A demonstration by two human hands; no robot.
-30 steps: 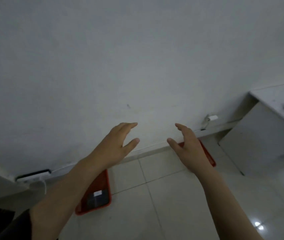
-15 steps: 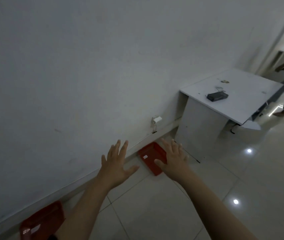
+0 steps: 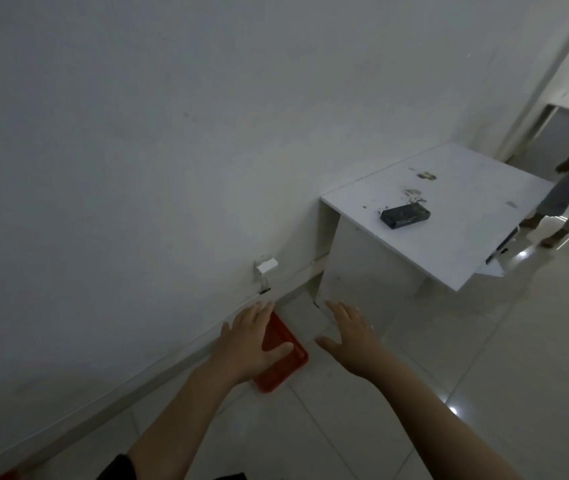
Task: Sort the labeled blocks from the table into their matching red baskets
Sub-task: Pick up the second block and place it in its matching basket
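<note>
Table (image 3: 449, 216) ahead by the wall, one dark block (image 3: 405, 215) lying on top. Red basket (image 3: 284, 344) on the floor, below my left hand (image 3: 251, 344). Right hand (image 3: 354, 337) beside it; both spread, empty. Dim light: I could misread the label, pick the wrong basket.

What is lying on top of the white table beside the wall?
On the white table lies one dark rectangular block, flat, with some small scraps behind it. Any label on the block is too dark to read. Nothing covers the tabletop.
</note>
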